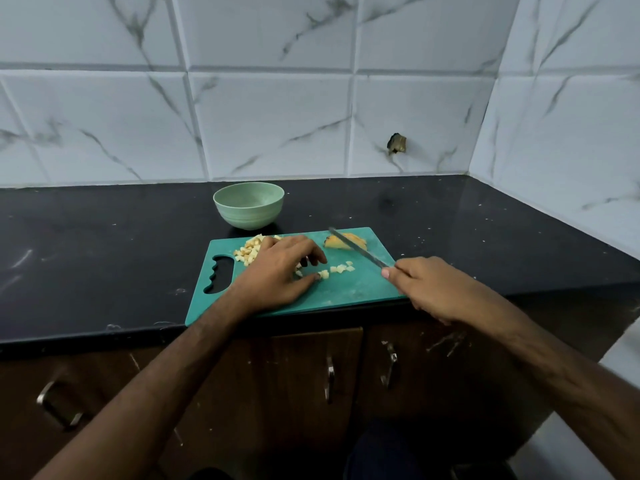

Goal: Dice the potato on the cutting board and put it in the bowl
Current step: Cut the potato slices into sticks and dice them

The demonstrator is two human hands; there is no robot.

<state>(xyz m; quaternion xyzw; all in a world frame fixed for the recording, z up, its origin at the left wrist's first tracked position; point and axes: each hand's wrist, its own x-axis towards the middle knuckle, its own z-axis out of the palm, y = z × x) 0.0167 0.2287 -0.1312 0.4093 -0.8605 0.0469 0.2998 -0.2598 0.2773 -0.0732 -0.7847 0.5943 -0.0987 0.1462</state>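
Left hand (277,268) fingers curled downward, right hand (427,289) fisted, forearms extended

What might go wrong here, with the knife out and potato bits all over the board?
The left hand gathers potato cubes close to the knife that the right hand holds, so its fingers might get nicked. The cutting board slightly overhangs the counter's front edge and might tip or slide. Cubes may spill before reaching the bowl.

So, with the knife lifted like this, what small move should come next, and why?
Probably the left hand should sweep the few loose cubes over to the diced pile. Its fingertips already touch them, the right hand holds the knife clear, and an uncut potato piece waits behind the blade.
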